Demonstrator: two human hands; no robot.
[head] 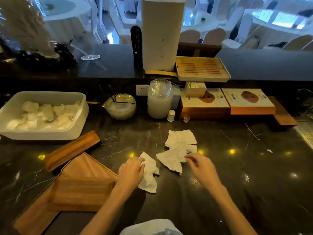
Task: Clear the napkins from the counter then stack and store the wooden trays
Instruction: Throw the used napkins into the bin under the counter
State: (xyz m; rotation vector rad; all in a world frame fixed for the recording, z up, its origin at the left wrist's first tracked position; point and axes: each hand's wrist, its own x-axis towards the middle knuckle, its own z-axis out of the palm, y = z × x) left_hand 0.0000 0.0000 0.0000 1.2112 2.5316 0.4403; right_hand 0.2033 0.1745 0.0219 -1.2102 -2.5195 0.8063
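Crumpled white napkins lie on the dark marble counter. My left hand (131,170) rests on the nearest napkin (149,177), fingers curled over its edge. A larger napkin (174,156) lies just right of it, and my right hand (201,168) touches its near right edge with fingers spread. A third napkin (182,137) lies behind, overlapping it. At the left are wooden trays: a narrow long tray (72,149), a square tray (84,167) set at an angle, a blocky tray (81,192) in front of it, and a flat board (33,217) underneath.
A white tub (44,133) of pale pieces stands far left. A glass bowl (121,106), a lidded glass jar (159,99), flat boxes (227,100) and a slatted tray (201,68) line the back. A tall white appliance (160,33) stands on the raised ledge.
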